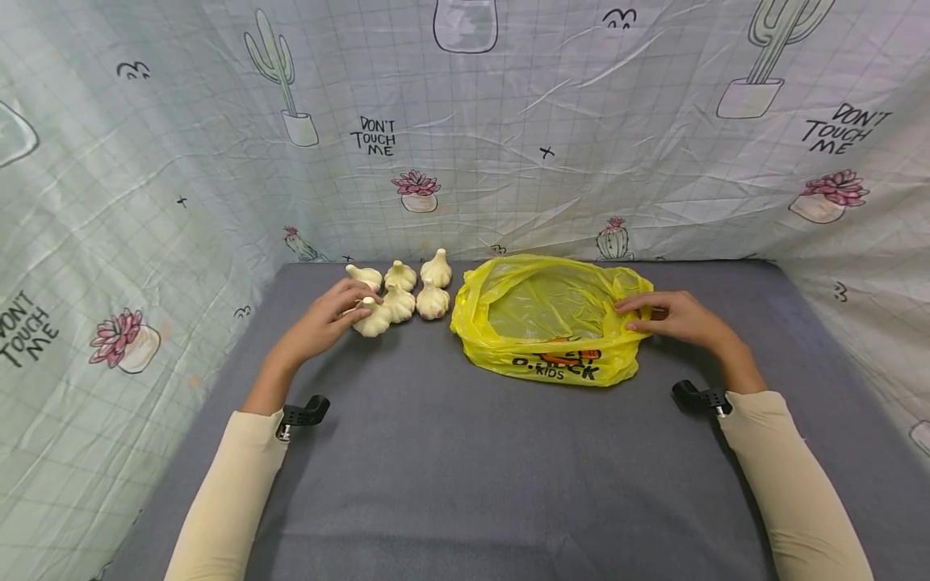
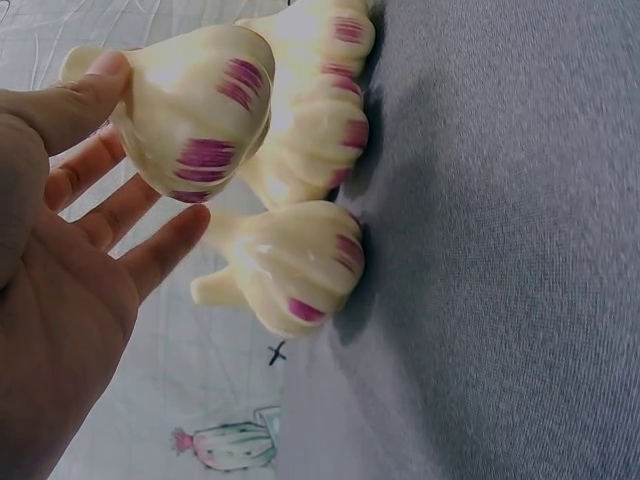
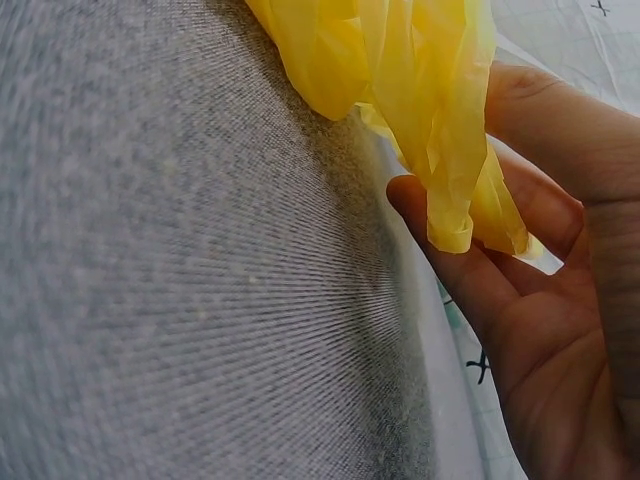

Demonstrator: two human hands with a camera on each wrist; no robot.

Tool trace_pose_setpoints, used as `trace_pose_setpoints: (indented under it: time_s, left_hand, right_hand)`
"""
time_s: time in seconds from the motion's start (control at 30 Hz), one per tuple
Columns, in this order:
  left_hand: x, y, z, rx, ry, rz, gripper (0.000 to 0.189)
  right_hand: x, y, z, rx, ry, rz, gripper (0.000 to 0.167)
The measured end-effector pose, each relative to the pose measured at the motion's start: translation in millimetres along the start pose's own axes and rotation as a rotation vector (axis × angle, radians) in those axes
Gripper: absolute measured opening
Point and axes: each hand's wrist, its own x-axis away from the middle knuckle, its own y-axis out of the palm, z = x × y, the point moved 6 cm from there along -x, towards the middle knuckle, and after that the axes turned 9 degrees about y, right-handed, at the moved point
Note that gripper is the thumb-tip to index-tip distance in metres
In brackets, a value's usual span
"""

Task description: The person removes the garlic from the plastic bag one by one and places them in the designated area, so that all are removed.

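My left hand (image 1: 328, 318) pinches a cream garlic bulb (image 2: 200, 110) by its neck, thumb on one side and fingers on the other. Purple streaks mark the bulb, and in the left wrist view it is raised off the cloth. Several more garlic bulbs (image 1: 433, 299) stand in a cluster just beyond and to its right. Right of them lies a yellow plastic bag (image 1: 472, 343) with its mouth spread wide and dark lettering on the front. At the bag's right rim, my right hand (image 1: 679, 317) holds the gathered plastic (image 3: 455, 130) between thumb and fingers.
Dark grey cloth (image 1: 465, 468) covers the table. A pale printed curtain (image 1: 508, 161) with cactus drawings hangs behind the table and along both sides. Each wrist wears a black camera mount (image 1: 305, 411) that sticks out inward over the cloth.
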Motion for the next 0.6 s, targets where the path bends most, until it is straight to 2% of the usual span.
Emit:
trace_pose_setpoints:
  time_s: [0.3,0.6]
  left_hand:
    - [7.0,-5.0,-1.1,-0.029,0.018,-0.009,0.021]
    - [13.2,-4.7,-10.6,0.028,0.03,0.0,0.026]
  right_hand:
    - [-0.6,0,0,-0.005,0.013,-0.004,0.029]
    - [-1.0,2,4,0.007,0.035,-0.018,0.03]
